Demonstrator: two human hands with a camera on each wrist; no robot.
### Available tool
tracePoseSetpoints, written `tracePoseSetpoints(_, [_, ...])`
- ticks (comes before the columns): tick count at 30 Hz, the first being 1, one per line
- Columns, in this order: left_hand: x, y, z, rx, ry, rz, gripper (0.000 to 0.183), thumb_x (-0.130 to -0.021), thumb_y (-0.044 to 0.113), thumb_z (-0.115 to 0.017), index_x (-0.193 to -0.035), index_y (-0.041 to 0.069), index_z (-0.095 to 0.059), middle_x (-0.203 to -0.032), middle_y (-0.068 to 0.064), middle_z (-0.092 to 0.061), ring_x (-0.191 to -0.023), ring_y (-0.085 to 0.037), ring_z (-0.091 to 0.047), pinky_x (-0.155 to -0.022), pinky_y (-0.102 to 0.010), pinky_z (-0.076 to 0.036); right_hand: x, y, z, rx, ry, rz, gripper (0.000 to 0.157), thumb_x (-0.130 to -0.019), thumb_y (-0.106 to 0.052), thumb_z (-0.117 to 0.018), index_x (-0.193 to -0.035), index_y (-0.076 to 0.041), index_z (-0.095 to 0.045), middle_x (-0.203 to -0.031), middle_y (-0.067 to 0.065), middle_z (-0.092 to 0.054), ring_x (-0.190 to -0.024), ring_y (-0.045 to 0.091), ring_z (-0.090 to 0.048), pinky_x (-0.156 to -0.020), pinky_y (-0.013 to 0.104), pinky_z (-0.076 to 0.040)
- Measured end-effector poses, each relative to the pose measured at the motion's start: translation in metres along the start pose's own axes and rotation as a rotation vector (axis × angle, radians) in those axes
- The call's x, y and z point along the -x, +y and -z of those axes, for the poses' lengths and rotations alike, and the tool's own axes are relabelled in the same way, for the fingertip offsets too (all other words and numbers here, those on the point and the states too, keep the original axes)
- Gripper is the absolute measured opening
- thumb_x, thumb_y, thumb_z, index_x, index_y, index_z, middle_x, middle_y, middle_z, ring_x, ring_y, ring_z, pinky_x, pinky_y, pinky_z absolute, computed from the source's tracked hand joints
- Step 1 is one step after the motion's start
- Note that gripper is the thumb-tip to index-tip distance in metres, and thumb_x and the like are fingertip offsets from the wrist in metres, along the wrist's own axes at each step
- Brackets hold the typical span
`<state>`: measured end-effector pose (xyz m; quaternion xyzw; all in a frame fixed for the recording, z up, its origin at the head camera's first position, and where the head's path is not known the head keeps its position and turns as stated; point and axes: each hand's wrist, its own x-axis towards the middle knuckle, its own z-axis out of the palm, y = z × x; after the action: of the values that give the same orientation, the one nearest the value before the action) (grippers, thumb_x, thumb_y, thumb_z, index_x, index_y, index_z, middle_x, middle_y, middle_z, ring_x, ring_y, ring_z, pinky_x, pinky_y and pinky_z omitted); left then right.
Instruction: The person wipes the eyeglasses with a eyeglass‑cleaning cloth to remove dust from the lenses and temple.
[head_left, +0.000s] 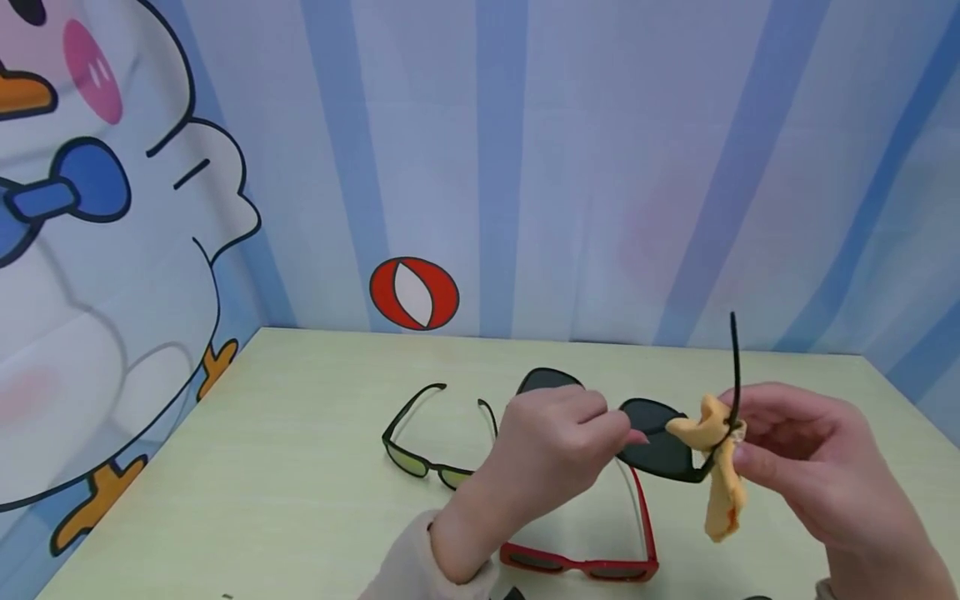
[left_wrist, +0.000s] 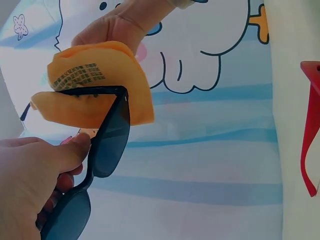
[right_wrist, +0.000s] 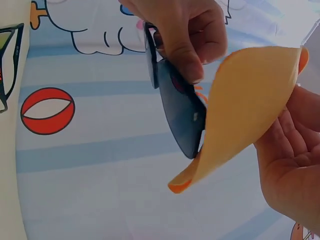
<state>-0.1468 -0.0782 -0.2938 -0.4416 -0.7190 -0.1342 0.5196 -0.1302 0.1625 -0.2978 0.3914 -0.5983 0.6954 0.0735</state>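
My left hand (head_left: 551, 450) pinches the black sunglasses (head_left: 656, 446) near the bridge, holding them above the table. In my right hand (head_left: 832, 475) is a yellow cloth (head_left: 723, 496), folded around one temple arm, whose thin tip sticks up past the cloth. The left wrist view shows the temple running across the cloth (left_wrist: 100, 110), with the dark lens (left_wrist: 112, 142) hanging below. Seen from the right wrist, the cloth (right_wrist: 245, 110) spreads out beside a lens (right_wrist: 180, 115), and the right fingers hold it from behind. The left hand hides part of the frame in the head view.
Black glasses with yellow-green lenses (head_left: 408, 462) lie on the pale table (head_left: 300, 500), left of the left hand. Red-framed glasses (head_left: 648, 533) lie nearer, below the sunglasses. A striped backdrop (head_left: 600, 167) with a cartoon duck (head_left: 150, 292) stands behind the table.
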Motion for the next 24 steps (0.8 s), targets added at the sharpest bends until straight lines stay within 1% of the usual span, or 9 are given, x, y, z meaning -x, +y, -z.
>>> tracePoseSetpoints(3, [0.001, 0.001, -0.003, -0.004, -0.004, -0.004, 0.036, -0.082, 0.029, -0.072, -0.058, 0.020, -0.048, -0.052, 0.009, -0.034, -0.044, -0.003, -0.035, -0.044, -0.011, -0.023, 0.003, -0.002, 0.000, 0.079, 0.037, 0.000, 0.039, -0.078, 0.027, -0.053, -0.112, 0.008, -0.061, -0.097, 0.011, -0.068, -0.072, 0.016, -0.064, -0.059, 0.022, -0.050])
tracePoseSetpoints(6, [0.002, 0.002, -0.004, -0.001, -0.012, -0.002, 0.035, -0.083, 0.029, -0.071, -0.058, 0.020, -0.048, -0.052, 0.010, -0.034, -0.045, -0.003, -0.036, -0.044, -0.012, -0.023, 0.008, -0.004, 0.001, 0.211, 0.101, -0.051, 0.041, -0.076, 0.027, -0.055, -0.110, 0.005, -0.063, -0.096, 0.007, -0.068, -0.068, 0.014, -0.063, -0.058, 0.021, -0.049])
tracePoseSetpoints(9, [0.003, 0.003, -0.006, 0.004, -0.028, -0.007, 0.034, -0.083, 0.029, -0.071, -0.059, 0.020, -0.049, -0.052, 0.010, -0.035, -0.046, -0.003, -0.037, -0.044, -0.012, -0.023, 0.015, -0.006, 0.005, 0.287, 0.151, -0.086, 0.043, -0.075, 0.029, -0.055, -0.110, 0.005, -0.063, -0.097, 0.006, -0.068, -0.066, 0.015, -0.063, -0.058, 0.021, -0.050])
tracePoseSetpoints(11, [0.004, 0.004, -0.008, 0.004, -0.040, -0.014, 0.033, -0.083, 0.029, -0.071, -0.059, 0.020, -0.050, -0.052, 0.010, -0.034, -0.046, -0.002, -0.037, -0.044, -0.012, -0.023, 0.019, -0.006, 0.007, 0.300, 0.181, -0.098, 0.043, -0.075, 0.029, -0.055, -0.110, 0.005, -0.063, -0.098, 0.006, -0.068, -0.066, 0.015, -0.062, -0.058, 0.021, -0.050])
tracePoseSetpoints(14, [0.004, 0.004, -0.010, 0.011, -0.055, -0.015, 0.033, -0.083, 0.030, -0.071, -0.060, 0.020, -0.050, -0.052, 0.009, -0.033, -0.046, -0.002, -0.037, -0.044, -0.012, -0.022, 0.021, -0.006, 0.010, 0.285, 0.188, -0.072, 0.045, -0.075, 0.029, -0.054, -0.112, 0.006, -0.062, -0.097, 0.006, -0.067, -0.067, 0.014, -0.063, -0.059, 0.020, -0.050])
tracePoseSetpoints(16, [0.005, 0.005, -0.011, 0.012, -0.054, -0.015, 0.034, -0.083, 0.030, -0.071, -0.059, 0.020, -0.049, -0.051, 0.010, -0.032, -0.045, -0.002, -0.037, -0.043, -0.012, -0.022, 0.019, -0.006, 0.012, 0.205, 0.162, -0.030, 0.046, -0.077, 0.030, -0.051, -0.116, 0.007, -0.059, -0.100, 0.008, -0.067, -0.073, 0.016, -0.065, -0.062, 0.021, -0.051])
tracePoseSetpoints(20, [0.005, 0.007, -0.013, 0.026, -0.051, -0.025, 0.036, -0.083, 0.030, -0.071, -0.058, 0.021, -0.047, -0.051, 0.010, -0.031, -0.044, -0.002, -0.035, -0.044, -0.011, -0.021, 0.013, -0.008, 0.014, -0.085, 0.050, 0.081, 0.044, -0.083, 0.029, -0.042, -0.124, 0.015, -0.048, -0.111, 0.017, -0.063, -0.089, 0.021, -0.065, -0.070, 0.025, -0.053])
tracePoseSetpoints(23, [0.006, 0.008, -0.014, 0.042, -0.066, -0.039, 0.037, -0.084, 0.030, -0.069, -0.057, 0.021, -0.046, -0.051, 0.010, -0.030, -0.044, -0.001, -0.031, -0.044, -0.012, -0.019, 0.010, -0.009, 0.015, -0.267, 0.032, 0.093, 0.041, -0.088, 0.024, -0.036, -0.127, 0.015, -0.044, -0.115, 0.020, -0.061, -0.092, 0.024, -0.064, -0.072, 0.027, -0.053])
tracePoseSetpoints(24, [0.006, 0.009, -0.014, 0.047, -0.075, -0.042, 0.037, -0.085, 0.030, -0.069, -0.056, 0.021, -0.046, -0.051, 0.010, -0.029, -0.044, -0.001, -0.030, -0.044, -0.012, -0.019, 0.010, -0.010, 0.015, -0.298, 0.042, 0.086, 0.041, -0.089, 0.022, -0.034, -0.128, 0.014, -0.044, -0.115, 0.020, -0.061, -0.093, 0.023, -0.064, -0.073, 0.027, -0.053])
